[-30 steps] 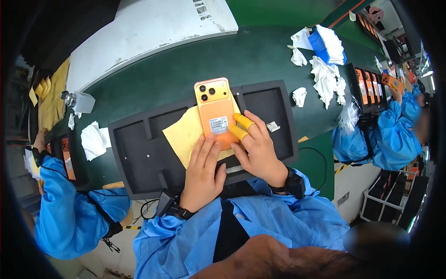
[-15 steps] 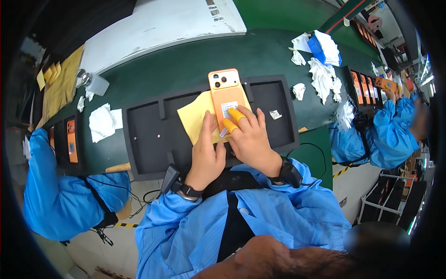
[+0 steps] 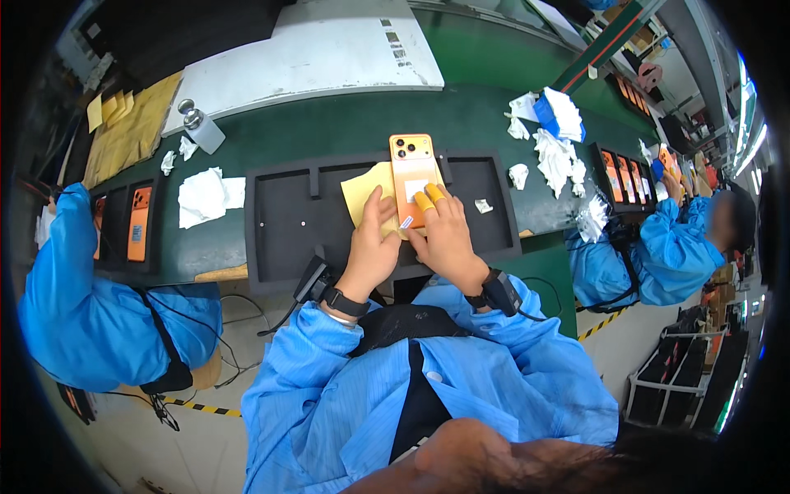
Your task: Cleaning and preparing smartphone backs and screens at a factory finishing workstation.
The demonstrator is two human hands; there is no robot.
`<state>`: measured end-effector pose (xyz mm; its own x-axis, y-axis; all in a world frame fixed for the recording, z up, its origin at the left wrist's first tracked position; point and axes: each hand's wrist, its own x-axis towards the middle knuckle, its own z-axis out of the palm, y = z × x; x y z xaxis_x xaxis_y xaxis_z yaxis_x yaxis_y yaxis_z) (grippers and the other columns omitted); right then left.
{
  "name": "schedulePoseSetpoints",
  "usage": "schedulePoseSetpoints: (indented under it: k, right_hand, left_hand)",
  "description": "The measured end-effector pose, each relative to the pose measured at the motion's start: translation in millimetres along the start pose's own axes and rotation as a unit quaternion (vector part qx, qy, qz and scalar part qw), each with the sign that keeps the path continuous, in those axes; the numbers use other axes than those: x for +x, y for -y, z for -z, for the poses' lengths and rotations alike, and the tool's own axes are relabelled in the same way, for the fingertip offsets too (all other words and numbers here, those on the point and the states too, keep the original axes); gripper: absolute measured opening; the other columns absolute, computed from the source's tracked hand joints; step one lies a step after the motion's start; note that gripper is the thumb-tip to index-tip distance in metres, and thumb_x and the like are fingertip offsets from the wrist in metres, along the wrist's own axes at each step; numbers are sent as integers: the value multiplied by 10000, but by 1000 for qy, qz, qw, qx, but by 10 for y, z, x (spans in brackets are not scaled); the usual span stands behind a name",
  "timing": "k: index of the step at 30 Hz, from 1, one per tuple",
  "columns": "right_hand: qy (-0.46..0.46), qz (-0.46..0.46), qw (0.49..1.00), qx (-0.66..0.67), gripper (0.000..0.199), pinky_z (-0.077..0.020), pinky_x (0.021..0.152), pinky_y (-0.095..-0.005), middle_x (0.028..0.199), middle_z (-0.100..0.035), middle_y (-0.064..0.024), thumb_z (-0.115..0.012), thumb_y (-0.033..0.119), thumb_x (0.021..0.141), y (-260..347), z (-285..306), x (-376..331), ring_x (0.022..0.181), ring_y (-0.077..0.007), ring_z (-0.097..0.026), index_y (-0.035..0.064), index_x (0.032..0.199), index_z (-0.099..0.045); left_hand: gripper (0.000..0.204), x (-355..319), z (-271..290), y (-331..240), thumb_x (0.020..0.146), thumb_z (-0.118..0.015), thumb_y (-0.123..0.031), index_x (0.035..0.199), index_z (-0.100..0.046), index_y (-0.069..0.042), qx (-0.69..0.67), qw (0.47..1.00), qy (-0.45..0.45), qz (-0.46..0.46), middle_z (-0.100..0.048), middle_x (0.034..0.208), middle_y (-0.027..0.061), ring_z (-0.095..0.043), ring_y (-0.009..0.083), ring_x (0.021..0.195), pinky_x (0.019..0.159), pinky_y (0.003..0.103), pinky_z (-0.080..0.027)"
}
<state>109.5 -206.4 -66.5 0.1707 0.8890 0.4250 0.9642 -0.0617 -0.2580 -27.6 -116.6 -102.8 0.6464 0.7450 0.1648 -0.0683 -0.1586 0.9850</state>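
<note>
An orange phone (image 3: pixel 412 167) lies back-up on a yellow cloth (image 3: pixel 366 193) in the middle of a black foam tray (image 3: pixel 284 222). A white label sits on the phone's back. My right hand (image 3: pixel 447 239) rests on the phone's lower end, two fingertips in yellow cots pressing near the label. My left hand (image 3: pixel 370 247) lies flat beside it on the yellow cloth, its fingers touching the phone's left edge. A small white strip (image 3: pixel 406 222) pokes out between the two hands.
Crumpled white wipes (image 3: pixel 553 152) and a blue pack (image 3: pixel 550 115) lie at the right of the green bench (image 3: pixel 329 123). White wipes (image 3: pixel 206 196) and a small metal-topped bottle (image 3: pixel 197 125) sit left. Co-workers in blue coats flank me, each by trays of orange phones (image 3: pixel 138 222).
The view has shifted, so the tray and phone sit a little further right. My hands have slid down the phone's lower end, the right fingertips now just below the label.
</note>
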Motion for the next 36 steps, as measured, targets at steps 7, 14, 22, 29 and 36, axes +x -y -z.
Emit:
schedulePoseSetpoints:
  k: [7, 14, 22, 29, 36]
  right_hand:
    - [18, -70, 994, 82, 602, -439, 1057, -480, 1351, -496, -328, -769, 223, 811, -26, 3, -27, 1313, -498, -451, -105, 1268, -555]
    - [-10, -119, 977, 179, 629, -479, 984, -473, 1268, -546, -300, -759, 226, 821, -58, 84, 6, 1200, -449, -540, -98, 1299, -511]
    - [-30, -155, 958, 239, 615, -513, 885, -466, 1162, -577, -279, -724, 156, 802, -150, 78, -33, 1040, -447, -605, -101, 1305, -481]
    - [18, -134, 980, 146, 776, -456, 1019, -464, 1355, -467, -324, -789, 226, 784, -155, 78, -26, 1216, -464, -518, -106, 1388, -432]
    - [47, -113, 992, 14, 753, -403, 1078, -545, 1379, -406, -411, -728, 182, 760, -75, -97, 31, 1268, -564, -443, -175, 1353, -433]
  left_hand:
    - [767, 345, 62, -368, 803, -484, 128, 1528, -244, 58, -112, 972, 14, 206, -595, 1312, 253, -627, 262, 1136, 985, 351, -502]
    - [729, 209, -58, -326, 809, -455, 150, 1512, -308, 29, -232, 955, -30, 183, -646, 1234, 233, -639, 225, 1076, 920, 306, -513]
    - [286, 364, 115, -389, 863, -656, -17, 1145, -676, 29, 217, 971, -83, 48, -688, 1091, 135, -691, 161, 785, 730, 301, -550]
    - [281, 632, 167, -390, 800, -744, -103, 1066, -699, -24, 443, 894, -20, -63, -643, 958, 133, -658, 339, 859, 756, 426, -531]
    - [255, 708, 125, -319, 786, -758, -101, 1032, -724, -45, 422, 905, -35, -48, -638, 912, 127, -666, 324, 833, 739, 420, -538]
